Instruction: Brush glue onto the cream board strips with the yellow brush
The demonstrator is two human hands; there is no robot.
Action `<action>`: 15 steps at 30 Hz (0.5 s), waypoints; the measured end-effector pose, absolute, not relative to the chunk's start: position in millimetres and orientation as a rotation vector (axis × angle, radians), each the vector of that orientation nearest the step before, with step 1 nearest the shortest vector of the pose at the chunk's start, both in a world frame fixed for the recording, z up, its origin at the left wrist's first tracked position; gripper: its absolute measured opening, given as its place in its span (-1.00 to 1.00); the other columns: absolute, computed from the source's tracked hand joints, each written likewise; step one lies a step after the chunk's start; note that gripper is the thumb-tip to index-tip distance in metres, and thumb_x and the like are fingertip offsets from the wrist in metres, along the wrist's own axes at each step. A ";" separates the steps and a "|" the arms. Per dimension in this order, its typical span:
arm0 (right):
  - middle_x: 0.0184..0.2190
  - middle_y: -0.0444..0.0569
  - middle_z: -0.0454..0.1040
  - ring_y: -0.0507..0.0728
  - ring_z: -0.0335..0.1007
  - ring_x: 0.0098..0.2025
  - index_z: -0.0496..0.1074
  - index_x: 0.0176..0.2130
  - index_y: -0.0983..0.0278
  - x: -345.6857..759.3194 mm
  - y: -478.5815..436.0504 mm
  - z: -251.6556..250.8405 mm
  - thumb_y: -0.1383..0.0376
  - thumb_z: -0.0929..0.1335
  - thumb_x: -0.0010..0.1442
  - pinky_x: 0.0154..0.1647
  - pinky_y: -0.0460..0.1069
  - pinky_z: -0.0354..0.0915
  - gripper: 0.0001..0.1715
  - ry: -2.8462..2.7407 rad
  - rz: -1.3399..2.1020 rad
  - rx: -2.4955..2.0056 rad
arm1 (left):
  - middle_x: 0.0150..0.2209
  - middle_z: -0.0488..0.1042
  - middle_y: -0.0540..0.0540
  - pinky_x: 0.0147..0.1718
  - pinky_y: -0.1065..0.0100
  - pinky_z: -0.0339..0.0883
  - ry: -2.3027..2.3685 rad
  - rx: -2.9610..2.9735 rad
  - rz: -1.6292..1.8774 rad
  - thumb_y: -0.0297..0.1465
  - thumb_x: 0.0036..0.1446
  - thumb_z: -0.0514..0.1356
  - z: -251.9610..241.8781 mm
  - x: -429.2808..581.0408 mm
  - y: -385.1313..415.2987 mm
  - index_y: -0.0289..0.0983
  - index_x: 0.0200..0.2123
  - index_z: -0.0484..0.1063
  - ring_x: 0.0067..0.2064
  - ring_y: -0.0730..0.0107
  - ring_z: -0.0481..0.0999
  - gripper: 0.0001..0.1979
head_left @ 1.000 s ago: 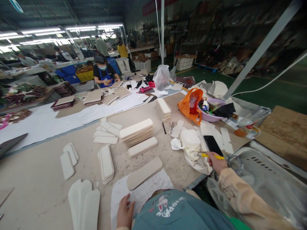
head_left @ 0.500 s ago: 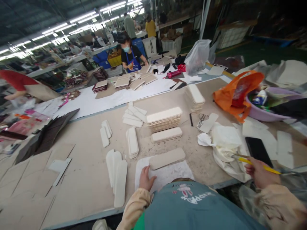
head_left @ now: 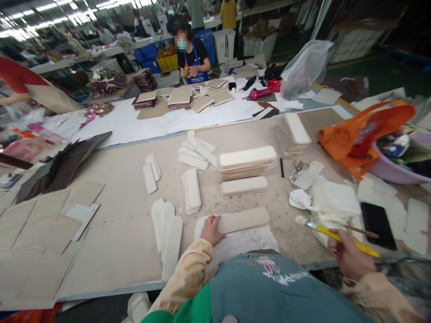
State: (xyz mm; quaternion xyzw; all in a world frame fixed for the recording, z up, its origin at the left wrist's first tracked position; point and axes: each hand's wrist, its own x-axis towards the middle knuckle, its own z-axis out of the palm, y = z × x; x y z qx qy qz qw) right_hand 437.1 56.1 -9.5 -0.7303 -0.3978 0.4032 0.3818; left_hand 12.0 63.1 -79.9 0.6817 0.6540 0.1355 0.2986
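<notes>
My left hand [head_left: 211, 231] lies at the left end of a beige round-ended strip [head_left: 245, 220], its fingers and thumb closed around that end. The strip rests on a white sheet [head_left: 232, 246] in front of my apron. In my right hand [head_left: 353, 258] is a brush [head_left: 319, 228] with a yellow handle, its pale tip pointing left above the table. Beside the brush, a thin brown stick [head_left: 362, 231] rises from a crumpled white bag [head_left: 333, 197]. Long cream strips [head_left: 172, 246] lie fanned left of my left hand.
Stacks of cream strips [head_left: 247, 157] stand ahead, another stack [head_left: 294, 134] behind. Scissors [head_left: 299, 167], a black phone [head_left: 377, 224], an orange bag [head_left: 357, 134] and a purple basin [head_left: 387, 166] are at right. Brown sheets [head_left: 63, 166] lie at left. A person [head_left: 193, 58] works across the table.
My right hand has brought the brush left and away from the white bag, its tip now showing. My left hand has closed around the strip's left end. The view has shifted.
</notes>
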 end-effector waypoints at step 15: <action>-0.66 -0.22 0.32 -0.01 0.20 -0.64 0.36 -0.34 0.24 221.5 101.0 -20.6 0.00 0.23 0.13 -0.58 -0.11 0.18 -0.63 -1.519 1.754 -1.414 | 0.02 0.18 -0.15 0.05 0.05 0.15 1.624 1.801 0.443 -0.31 -0.36 0.38 -89.4 -2.2 68.8 -0.20 0.05 0.16 0.05 0.11 0.22 -0.18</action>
